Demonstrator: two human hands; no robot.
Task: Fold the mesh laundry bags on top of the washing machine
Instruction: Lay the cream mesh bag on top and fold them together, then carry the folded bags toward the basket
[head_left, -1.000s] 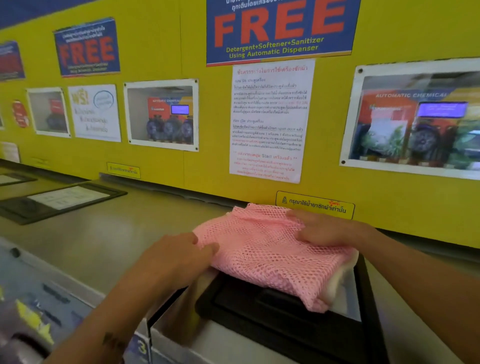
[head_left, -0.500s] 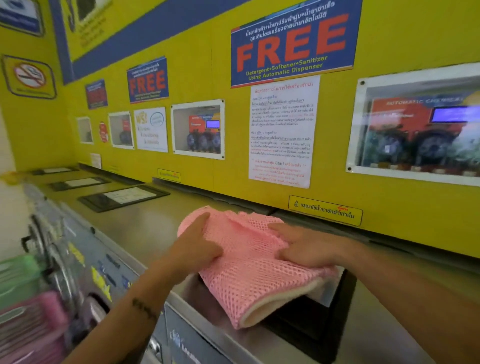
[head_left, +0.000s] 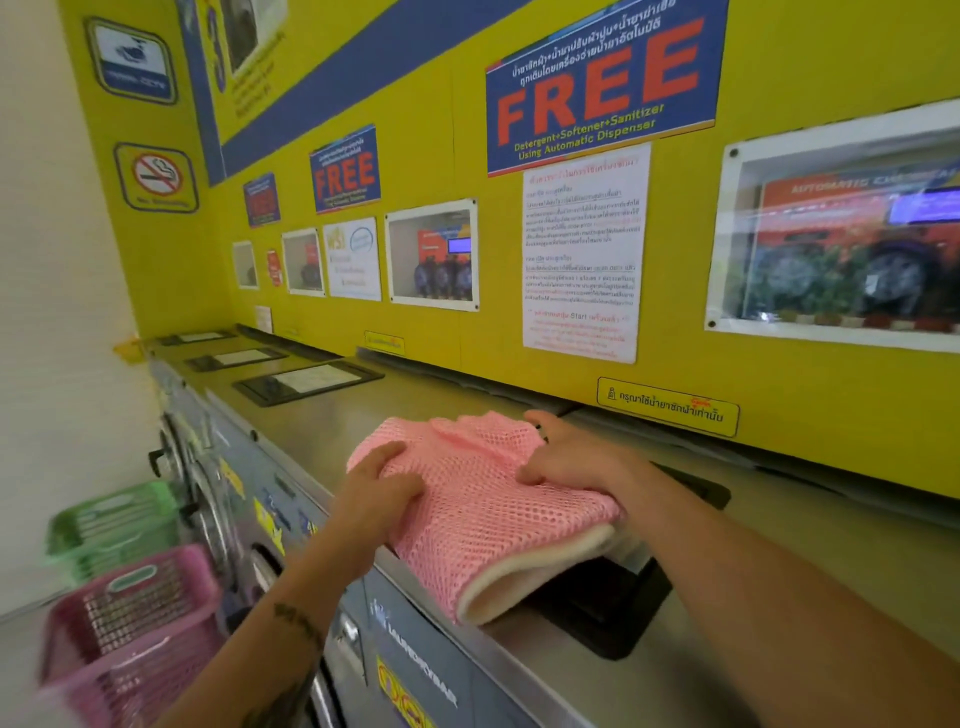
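Observation:
A folded pink mesh laundry bag (head_left: 478, 514) with a cream inner layer lies on the steel top of the washing machine (head_left: 363, 421), partly over a black lid panel (head_left: 613, 608). Its near end hangs a little over the machine's front edge. My left hand (head_left: 376, 493) grips the bag's left edge, fingers curled into the mesh. My right hand (head_left: 569, 457) presses down on the bag's far right side, fingers bent into the fabric.
A pink basket (head_left: 130, 629) and a green basket (head_left: 111, 527) stand on the floor at the left, in front of the washer doors. Several black lid panels (head_left: 306, 382) lie along the machine tops. The yellow wall (head_left: 831, 52) with posters rises just behind.
The view has swung left, bringing the baskets and washer fronts into sight. Both hands have stayed on the bag, and it has slid towards the front edge.

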